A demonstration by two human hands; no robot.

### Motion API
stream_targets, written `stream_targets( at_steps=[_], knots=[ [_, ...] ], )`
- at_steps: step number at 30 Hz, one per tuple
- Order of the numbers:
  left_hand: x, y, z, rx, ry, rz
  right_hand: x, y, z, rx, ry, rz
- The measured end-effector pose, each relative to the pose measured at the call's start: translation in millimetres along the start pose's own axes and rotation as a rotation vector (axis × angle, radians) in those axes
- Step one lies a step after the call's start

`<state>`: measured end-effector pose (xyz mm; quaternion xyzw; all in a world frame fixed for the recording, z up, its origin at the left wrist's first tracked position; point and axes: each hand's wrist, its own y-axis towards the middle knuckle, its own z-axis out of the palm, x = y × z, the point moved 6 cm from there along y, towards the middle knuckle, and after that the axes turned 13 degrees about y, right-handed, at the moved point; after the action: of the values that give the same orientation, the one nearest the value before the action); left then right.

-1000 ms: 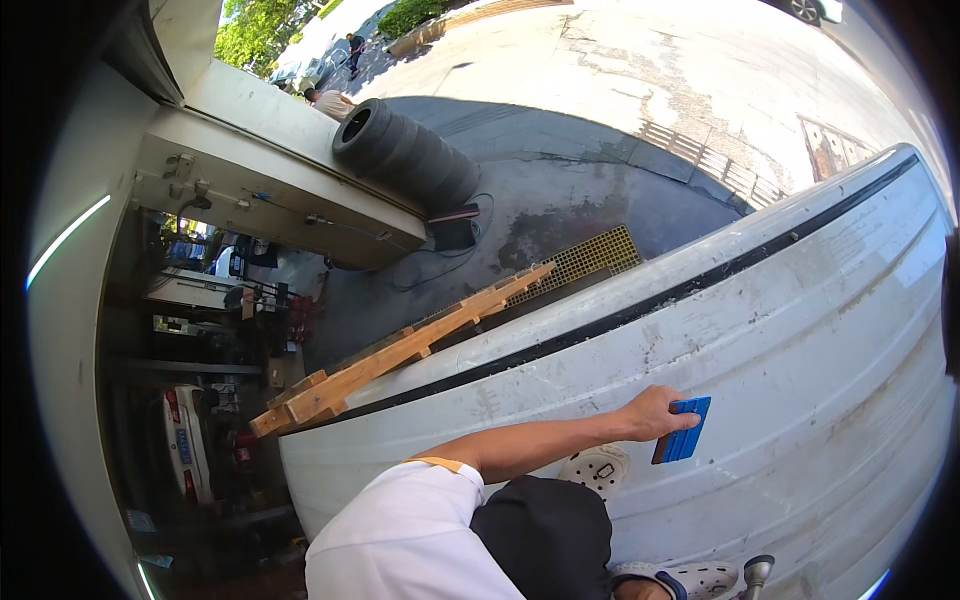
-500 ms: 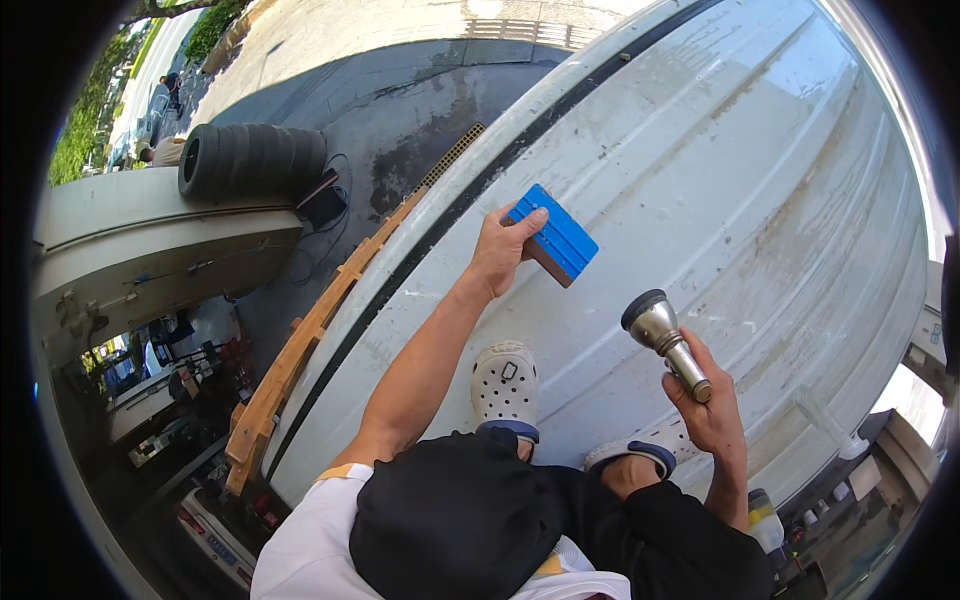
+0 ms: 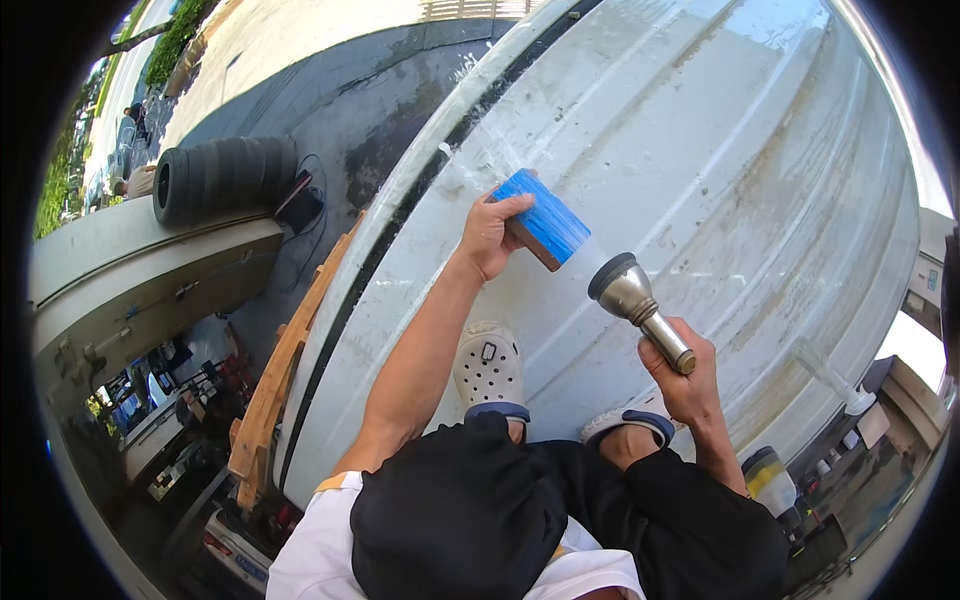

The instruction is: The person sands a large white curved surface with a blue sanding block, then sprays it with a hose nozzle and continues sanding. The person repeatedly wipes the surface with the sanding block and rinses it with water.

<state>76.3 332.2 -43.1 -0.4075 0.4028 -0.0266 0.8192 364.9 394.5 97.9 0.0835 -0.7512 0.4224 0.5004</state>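
Note:
My left hand (image 3: pixel 487 232) grips a blue block (image 3: pixel 543 218) with a brown layer along its lower side. Its blue face tilts toward a metal spray nozzle (image 3: pixel 632 300), silver-brown with a flared, dark-rimmed head. My right hand (image 3: pixel 685 372) is wrapped round the nozzle's narrow end. Between the nozzle and the block a misty spray shows, and white splashes fly off past the block. Block and nozzle are apart, both held above a pale, ribbed vehicle roof (image 3: pixel 690 230) streaked with dirt.
My feet, in white clogs (image 3: pixel 489 368), stand on the roof. A wooden beam (image 3: pixel 285 385) runs beside its left edge, near a row of black tires (image 3: pixel 225 178) on a ledge. Clutter lies lower left; a yellow-and-clear container (image 3: pixel 770 482) is at lower right.
Spray now comes from the nozzle and hits the block, throwing splashes to the upper left. The nozzle has moved up and left, closer to the block. The block has shifted slightly left.

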Motion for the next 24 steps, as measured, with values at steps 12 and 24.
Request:
stream_targets(
  at_steps=[12, 24],
  knots=[
    [8, 10, -15, 0.046, 0.038, -0.038, 4, 1, 6, 0.03, -0.08, -0.044],
    [12, 0, -21, -0.095, 0.068, -0.058, -1, 2, 5, -0.03, -0.089, -0.061]
  ],
)
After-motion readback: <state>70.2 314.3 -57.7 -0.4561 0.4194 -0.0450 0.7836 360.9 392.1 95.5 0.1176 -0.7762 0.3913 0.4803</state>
